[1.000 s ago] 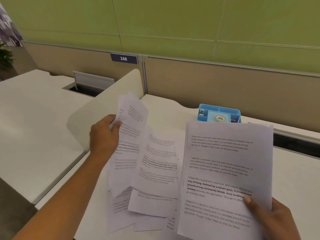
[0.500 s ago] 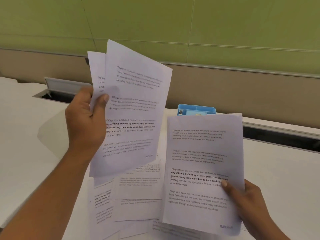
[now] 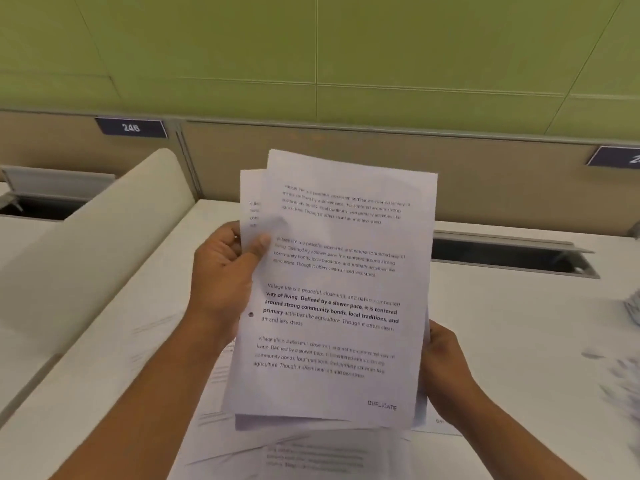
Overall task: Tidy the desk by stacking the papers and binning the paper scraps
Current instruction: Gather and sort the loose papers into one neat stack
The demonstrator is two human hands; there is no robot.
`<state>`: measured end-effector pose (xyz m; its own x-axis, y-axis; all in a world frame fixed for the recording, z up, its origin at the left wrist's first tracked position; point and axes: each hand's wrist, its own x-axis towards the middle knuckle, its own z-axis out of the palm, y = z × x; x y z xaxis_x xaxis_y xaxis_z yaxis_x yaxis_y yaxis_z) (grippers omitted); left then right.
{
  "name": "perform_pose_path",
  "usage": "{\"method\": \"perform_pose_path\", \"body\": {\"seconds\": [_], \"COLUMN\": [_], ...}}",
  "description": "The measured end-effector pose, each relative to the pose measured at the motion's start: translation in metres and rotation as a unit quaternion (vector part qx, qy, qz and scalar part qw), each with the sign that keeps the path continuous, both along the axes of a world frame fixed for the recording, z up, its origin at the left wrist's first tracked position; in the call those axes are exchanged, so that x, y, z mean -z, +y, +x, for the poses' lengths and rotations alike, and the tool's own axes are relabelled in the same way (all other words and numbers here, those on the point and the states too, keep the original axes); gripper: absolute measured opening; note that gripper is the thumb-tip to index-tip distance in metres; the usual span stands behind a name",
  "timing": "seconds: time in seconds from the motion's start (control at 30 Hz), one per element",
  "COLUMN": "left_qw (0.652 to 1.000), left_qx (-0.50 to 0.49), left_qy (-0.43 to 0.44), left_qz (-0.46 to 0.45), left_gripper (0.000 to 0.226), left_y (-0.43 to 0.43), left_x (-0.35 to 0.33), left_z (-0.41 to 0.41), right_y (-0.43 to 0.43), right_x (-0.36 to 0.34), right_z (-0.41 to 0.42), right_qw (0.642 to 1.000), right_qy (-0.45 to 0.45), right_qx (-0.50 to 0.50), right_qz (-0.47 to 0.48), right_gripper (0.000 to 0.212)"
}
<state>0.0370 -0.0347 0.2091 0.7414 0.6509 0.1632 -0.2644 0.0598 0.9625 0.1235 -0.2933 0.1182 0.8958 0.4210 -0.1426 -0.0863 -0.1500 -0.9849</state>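
Observation:
A stack of printed white papers [image 3: 332, 292] is held upright above the desk, marked DUPLICATE at its lower right. My left hand [image 3: 225, 275] grips its left edge, thumb pressed on the front sheet. My right hand [image 3: 446, 372] holds the lower right edge from behind, mostly hidden by the sheets. More printed sheets [image 3: 311, 452] lie loose on the white desk [image 3: 519, 341] below the stack. Blurred paper pieces [image 3: 627, 386] show at the far right edge.
A beige rounded divider panel [image 3: 114, 244] stands to the left. Cable slots [image 3: 512, 254] open along the desk's back edge, under a tan partition [image 3: 381, 150] with number plates and a green wall.
My left hand has brought its sheets rightwards onto the sheets held by my right hand, forming one stack. The view has shifted; the blue tray is now hidden behind the papers.

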Motion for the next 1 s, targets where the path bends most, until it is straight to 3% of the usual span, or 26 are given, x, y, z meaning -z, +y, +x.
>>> {"method": "perform_pose_path", "body": {"seconds": [0.03,0.17,0.27,0.43,0.57,0.7,0.8,0.9,1.0], "left_qw": [1.000,0.990,0.987,0.976,0.979,0.990,0.989,0.980,0.981], "left_qx": [-0.014,-0.073,-0.057,0.108,0.104,0.067,0.088,0.146,0.160], "left_qy": [0.024,0.117,0.152,0.147,0.124,0.079,0.057,0.077,0.089], "left_qz": [0.003,0.026,0.009,-0.121,-0.125,-0.099,-0.104,-0.109,-0.056], "left_gripper": [0.010,0.003,0.018,0.038,0.035,0.028,0.050,0.033,0.021], "left_y": [-0.004,-0.012,-0.015,-0.019,-0.029,-0.038,-0.042,-0.046,-0.051], "left_x": [0.008,0.037,0.047,0.054,0.056,0.054,0.053,0.051,0.055], "left_z": [0.003,0.013,0.015,0.008,0.006,0.006,0.004,-0.001,-0.003], "right_y": [-0.001,-0.008,-0.015,-0.022,-0.025,-0.026,-0.024,-0.023,-0.020], "right_x": [-0.002,-0.009,-0.013,-0.017,-0.018,-0.019,-0.021,-0.020,-0.019], "right_z": [-0.001,-0.003,-0.004,-0.004,-0.005,-0.005,-0.004,-0.003,-0.002], "right_qw": [1.000,0.999,0.998,0.996,0.998,0.996,0.994,0.997,0.998], "right_qy": [-0.002,0.017,0.028,0.026,0.017,0.059,0.044,0.020,0.000], "right_qx": [-0.007,-0.035,-0.032,-0.065,-0.054,-0.034,-0.040,-0.054,-0.045], "right_qz": [0.004,0.029,0.046,0.048,0.037,0.061,0.092,0.057,0.041], "right_gripper": [0.005,0.014,0.014,0.025,0.010,0.050,0.033,0.025,0.024]}}
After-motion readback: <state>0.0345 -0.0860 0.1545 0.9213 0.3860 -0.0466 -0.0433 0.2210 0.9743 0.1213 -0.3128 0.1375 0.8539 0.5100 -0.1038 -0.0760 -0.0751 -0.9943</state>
